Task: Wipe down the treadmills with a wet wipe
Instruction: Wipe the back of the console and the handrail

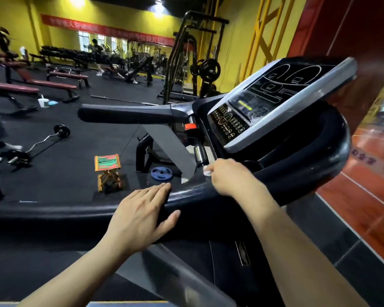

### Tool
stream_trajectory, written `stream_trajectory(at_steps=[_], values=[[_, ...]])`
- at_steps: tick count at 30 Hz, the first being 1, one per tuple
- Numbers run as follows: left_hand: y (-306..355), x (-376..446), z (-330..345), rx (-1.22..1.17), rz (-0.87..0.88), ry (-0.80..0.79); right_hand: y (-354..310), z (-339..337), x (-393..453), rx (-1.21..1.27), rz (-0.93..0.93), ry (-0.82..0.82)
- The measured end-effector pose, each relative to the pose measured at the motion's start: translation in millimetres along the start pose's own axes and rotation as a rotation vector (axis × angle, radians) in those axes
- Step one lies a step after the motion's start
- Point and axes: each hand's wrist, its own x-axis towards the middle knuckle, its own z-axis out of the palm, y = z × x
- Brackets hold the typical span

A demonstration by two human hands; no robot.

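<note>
A black and grey treadmill point(275, 165) with a padded black handrail point(208, 196) is seen from above, and both bare hands of the person are placed on this handrail. The left hand point(142, 216) is laid flat on the near left part of the rail; its fingers point(157, 189) are straight and close together over the top of the padding, the thumb is spread to the near side, and nothing is held in it. The right hand point(226, 176) is placed further along the rail, close to the lower left corner of the console. Its fingers are curled, and a small white wet wipe point(207, 173) is pinched at the fingertips, where only a small piece of it is visible. The wipe is pressed against the rail just beside a shiny metal grip sensor point(199, 152). This hand is a little blurred.

The grey-framed black console panel point(275, 100) is tilted toward the viewer, with rows of oval buttons at its lower left corner and a small yellow-green display above them. An orange safety clip point(190, 126) is fixed left of the console.

On the black rubber floor point(75, 151) left of the treadmill, a small wooden folding stool with a red and green woven seat point(108, 171) is standing, and a blue weight plate point(161, 173) is lying flat near it. A curved barbell with black plates point(42, 142) is lying further left. Red padded benches point(31, 85) are placed along the far left side of the floor.
</note>
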Motion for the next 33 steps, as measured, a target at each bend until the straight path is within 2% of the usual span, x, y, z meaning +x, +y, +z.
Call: stream_trajectory(at_steps=[3, 8, 10, 15, 18, 21, 24, 27, 29, 31, 33], values=[[3, 1, -1, -0.005, -0.009, 0.022, -2, 6, 33, -0.021, 0.061, -0.084], [1, -2, 0, -0.021, -0.001, 0.044, -18, 1, 15, 0.111, -0.129, -0.159], [2, -2, 2, -0.028, -0.008, 0.062, -11, -10, 5, 0.069, -0.119, -0.184], [3, -2, 3, -0.015, -0.007, 0.043, -10, -6, 29, -0.037, 0.019, -0.111], [4, -1, 6, -0.005, 0.002, 0.053, -36, 6, 10, -0.002, -0.077, -0.059], [4, -1, 8, -0.008, 0.010, 0.072, -40, 16, -37, -0.073, -0.167, 0.148], [3, -2, 8, 0.000, 0.009, 0.099, 1, 27, -62, 0.053, -0.135, 0.406], [4, -1, 8, -0.006, -0.002, 0.093, 56, 56, -52, 0.179, -0.027, 0.883], [5, -2, 8, -0.001, -0.011, 0.065, 54, 88, -48, 0.290, -0.020, 1.111], [7, -2, 8, 0.002, -0.013, 0.058, 23, 119, -52, 0.389, -0.082, 1.176], [6, -2, 8, 0.009, -0.006, 0.064, -15, 150, -64, 0.349, -0.220, 1.109]])
